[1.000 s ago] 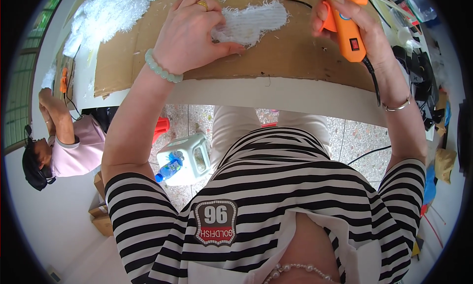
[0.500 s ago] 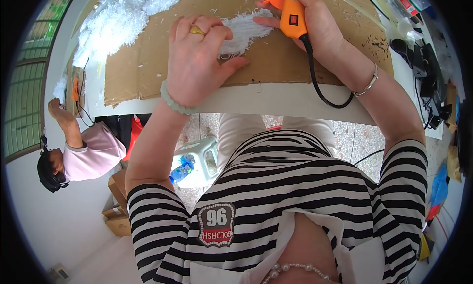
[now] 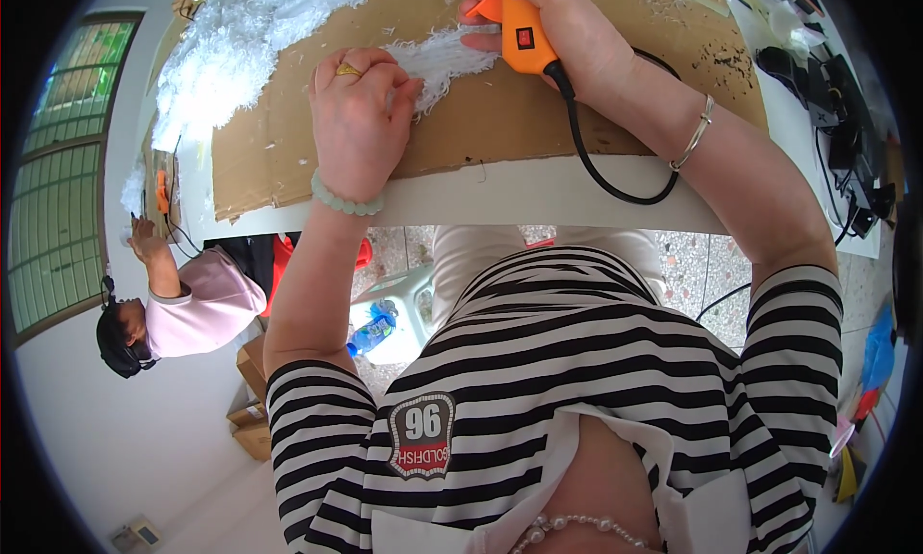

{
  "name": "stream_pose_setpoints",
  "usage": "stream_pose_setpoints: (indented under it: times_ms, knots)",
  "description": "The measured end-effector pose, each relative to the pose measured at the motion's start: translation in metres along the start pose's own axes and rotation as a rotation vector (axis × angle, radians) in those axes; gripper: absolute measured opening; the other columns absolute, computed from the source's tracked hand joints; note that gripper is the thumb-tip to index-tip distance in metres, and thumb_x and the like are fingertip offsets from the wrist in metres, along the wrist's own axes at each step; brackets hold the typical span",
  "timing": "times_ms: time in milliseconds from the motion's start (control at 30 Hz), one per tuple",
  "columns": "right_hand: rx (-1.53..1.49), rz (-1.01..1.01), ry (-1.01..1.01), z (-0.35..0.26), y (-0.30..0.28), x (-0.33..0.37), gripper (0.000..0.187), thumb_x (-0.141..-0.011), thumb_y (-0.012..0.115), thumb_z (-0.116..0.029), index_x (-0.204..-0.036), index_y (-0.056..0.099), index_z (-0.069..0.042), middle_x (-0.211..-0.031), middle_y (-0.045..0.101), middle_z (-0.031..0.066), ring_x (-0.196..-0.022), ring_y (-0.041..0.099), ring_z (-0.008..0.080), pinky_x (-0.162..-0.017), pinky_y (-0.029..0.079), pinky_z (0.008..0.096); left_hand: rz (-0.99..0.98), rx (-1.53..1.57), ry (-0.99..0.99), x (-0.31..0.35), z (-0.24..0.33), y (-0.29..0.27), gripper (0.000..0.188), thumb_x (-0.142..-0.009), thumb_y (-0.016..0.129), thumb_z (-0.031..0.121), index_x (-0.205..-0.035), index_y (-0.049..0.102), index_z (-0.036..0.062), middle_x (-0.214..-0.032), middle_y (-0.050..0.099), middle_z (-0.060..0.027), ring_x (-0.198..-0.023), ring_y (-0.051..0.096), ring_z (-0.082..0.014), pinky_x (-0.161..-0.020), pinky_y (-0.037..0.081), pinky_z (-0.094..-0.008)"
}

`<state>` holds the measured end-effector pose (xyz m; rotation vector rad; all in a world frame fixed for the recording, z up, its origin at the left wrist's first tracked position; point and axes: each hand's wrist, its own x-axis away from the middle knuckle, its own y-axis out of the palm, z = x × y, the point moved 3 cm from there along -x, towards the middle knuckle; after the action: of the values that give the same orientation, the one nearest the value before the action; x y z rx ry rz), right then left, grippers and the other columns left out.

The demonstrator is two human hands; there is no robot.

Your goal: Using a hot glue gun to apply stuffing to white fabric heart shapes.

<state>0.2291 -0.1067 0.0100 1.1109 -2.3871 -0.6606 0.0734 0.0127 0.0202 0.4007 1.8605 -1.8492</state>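
- Leftmost, heaped white fluff (image 3: 236, 49), shaggy, thready.
- Next, flat brown cardboard (image 3: 279, 131), bare toward its front edge.
- Then left hand (image 3: 358, 122), fingers curled narrow at white cloth (image 3: 450, 59); cannot tell whether pinching.
- Centrally, white cloth on cardboard between both hands, edges frayed.
- Rightward, right hand (image 3: 588, 30) wrapped around smooth orange glue gun (image 3: 527, 59).

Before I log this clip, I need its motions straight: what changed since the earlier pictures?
The right hand carried the orange plastic trigger tool leftward to the right end of the white frayed fabric strip. The left hand curled tighter. Unchanged: right hand holding the tool, left hand at the strip's left end.
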Motion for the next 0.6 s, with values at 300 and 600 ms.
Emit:
stream_pose_setpoints:
  times_ms: [300, 600]
  knots:
    - [0.007, -0.026, 0.020, 0.002, -0.001, 0.001, 0.023, -0.095, 0.054, -0.024, -0.105, 0.058, -0.005, -0.090, 0.062, 0.0066, -0.080, 0.062, 0.0181, -0.071, 0.055, 0.0314, 0.092, 0.116, 0.038, -0.008, 0.022, -0.009, 0.027, -0.070, 0.075, 0.010, -0.092, 0.061, 0.0058, -0.092, 0.062, -0.0100, -0.093, 0.058, -0.0294, -0.089, 0.041, -0.0406]
    - [-0.010, -0.070, 0.019, 0.006, -0.004, -0.003, 0.022, -0.095, 0.055, -0.023, -0.107, 0.057, -0.005, -0.090, 0.060, 0.0059, -0.079, 0.061, 0.0185, -0.071, 0.053, 0.0305, 0.100, 0.090, -0.036, -0.012, -0.007, 0.003, 0.025, -0.072, 0.074, 0.010, -0.091, 0.059, 0.0066, -0.093, 0.063, -0.0088, -0.095, 0.058, -0.0280, -0.090, 0.041, -0.0402]
